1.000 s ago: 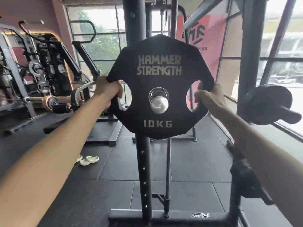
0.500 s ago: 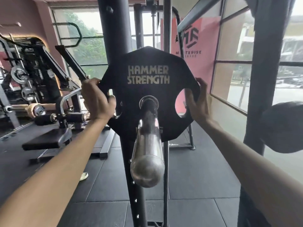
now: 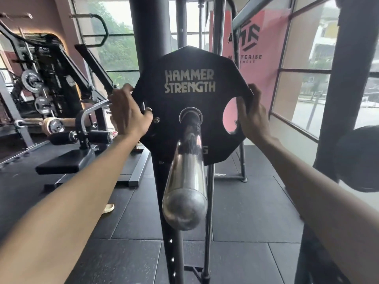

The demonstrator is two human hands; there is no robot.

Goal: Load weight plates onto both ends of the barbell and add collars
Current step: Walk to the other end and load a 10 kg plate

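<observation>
A black Hammer Strength weight plate [image 3: 189,95] sits far down the chrome barbell sleeve [image 3: 187,181], which points straight at me through the plate's centre hole. My left hand [image 3: 127,113] grips the plate's left edge, fingers curled into its left grip hole. My right hand [image 3: 253,115] grips the right edge beside the open right grip hole. No collar is in view.
A black rack upright [image 3: 150,37] stands behind the plate. Another dark plate [image 3: 357,158] hangs at the right edge beside a black post [image 3: 344,78]. A bench machine [image 3: 82,144] and plate-loaded machines stand left. A sandal [image 3: 107,208] lies on the black rubber floor.
The plate has slid from the sleeve's tip far along the sleeve, away from me, with both hands still on its sides. Much more of the sleeve now shows in front of it.
</observation>
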